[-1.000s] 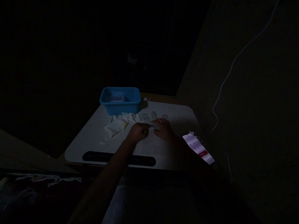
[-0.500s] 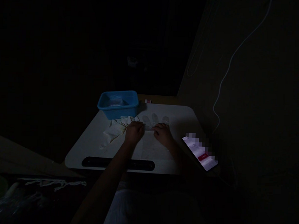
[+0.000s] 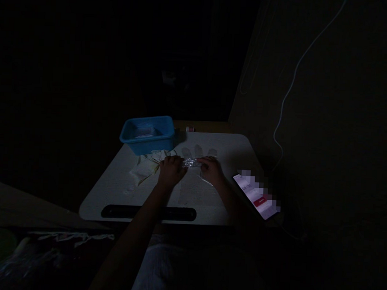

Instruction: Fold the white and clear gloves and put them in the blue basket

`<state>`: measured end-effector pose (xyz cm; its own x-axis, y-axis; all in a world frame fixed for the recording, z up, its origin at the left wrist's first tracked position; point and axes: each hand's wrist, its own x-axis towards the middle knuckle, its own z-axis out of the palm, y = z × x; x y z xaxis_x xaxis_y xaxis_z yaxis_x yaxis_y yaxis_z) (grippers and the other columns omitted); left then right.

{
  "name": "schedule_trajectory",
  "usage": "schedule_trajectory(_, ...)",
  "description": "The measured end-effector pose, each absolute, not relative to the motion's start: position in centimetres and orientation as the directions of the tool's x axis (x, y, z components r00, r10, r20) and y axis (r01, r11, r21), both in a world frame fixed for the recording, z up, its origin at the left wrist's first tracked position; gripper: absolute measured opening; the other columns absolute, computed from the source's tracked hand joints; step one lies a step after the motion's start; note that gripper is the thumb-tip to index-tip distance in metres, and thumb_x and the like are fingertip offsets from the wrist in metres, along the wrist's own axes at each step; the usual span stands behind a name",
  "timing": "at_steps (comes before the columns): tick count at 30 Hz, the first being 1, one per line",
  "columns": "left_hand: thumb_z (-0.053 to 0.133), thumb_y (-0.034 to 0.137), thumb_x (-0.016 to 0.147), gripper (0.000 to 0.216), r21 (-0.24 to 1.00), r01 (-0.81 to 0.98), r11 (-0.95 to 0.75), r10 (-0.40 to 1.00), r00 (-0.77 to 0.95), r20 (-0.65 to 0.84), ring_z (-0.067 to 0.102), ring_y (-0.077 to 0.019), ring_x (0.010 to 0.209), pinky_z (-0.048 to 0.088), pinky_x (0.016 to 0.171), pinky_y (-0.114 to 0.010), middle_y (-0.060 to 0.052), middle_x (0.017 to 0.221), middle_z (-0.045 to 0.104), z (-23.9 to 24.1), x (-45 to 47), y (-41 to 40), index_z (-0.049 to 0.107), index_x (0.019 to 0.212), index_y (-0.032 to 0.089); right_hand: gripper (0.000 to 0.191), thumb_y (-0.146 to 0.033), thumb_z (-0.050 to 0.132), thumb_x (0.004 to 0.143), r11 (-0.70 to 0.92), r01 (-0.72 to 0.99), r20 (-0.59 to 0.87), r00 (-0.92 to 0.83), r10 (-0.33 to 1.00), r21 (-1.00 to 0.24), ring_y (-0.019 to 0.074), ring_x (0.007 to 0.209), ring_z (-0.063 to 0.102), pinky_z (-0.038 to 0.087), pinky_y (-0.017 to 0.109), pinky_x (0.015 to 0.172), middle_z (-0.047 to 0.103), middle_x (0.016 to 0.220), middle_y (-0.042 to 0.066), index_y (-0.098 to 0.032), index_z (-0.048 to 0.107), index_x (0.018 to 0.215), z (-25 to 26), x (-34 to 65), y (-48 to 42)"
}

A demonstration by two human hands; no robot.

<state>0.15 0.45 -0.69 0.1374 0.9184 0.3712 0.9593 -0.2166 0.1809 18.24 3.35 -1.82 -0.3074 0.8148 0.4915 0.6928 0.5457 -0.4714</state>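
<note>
Dimly, a white table is showing. Just right of the blue tub, clear plastic is lying between the left hand and right hand, both curling; whether they're pinching cannot be told.

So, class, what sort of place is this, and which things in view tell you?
Probably a dim room in a home, though darkness hides much of it: a small white table, a blue plastic tub on it, and a white cable running down the wall.
</note>
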Motion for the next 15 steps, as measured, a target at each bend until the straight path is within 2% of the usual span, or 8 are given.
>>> schedule_trajectory(7,0.044,0.035,0.080,0.037,0.127,0.960,-0.251,0.912,0.190,0.364,0.041,-0.0310,0.109,0.033,0.085,-0.048,-0.009,0.120,0.054,-0.61,0.29,0.31,0.055,0.114,0.024,0.044,-0.004,0.039,0.069,0.537,0.659,0.503,-0.267,0.822,-0.526,0.0140,0.098,0.056,0.041,0.028,0.090,0.065,0.105,0.000,-0.022,0.063,0.101,-1.95,18.41,3.49)
schedule_trajectory(15,0.049,0.037,0.075,0.036,0.104,0.970,-0.220,0.903,0.162,0.399,0.047,-0.0294,0.100,0.035,0.081,-0.042,-0.010,0.105,0.061,-0.45,0.09,0.22,0.060,0.104,0.019,0.043,-0.010,0.045,0.074,0.439,0.805,0.399,-0.279,0.873,-0.399,0.0214,0.104,0.049,0.032,0.039,0.090,0.062,0.109,0.004,-0.025,0.057,0.112,-1.56,17.71,2.52)
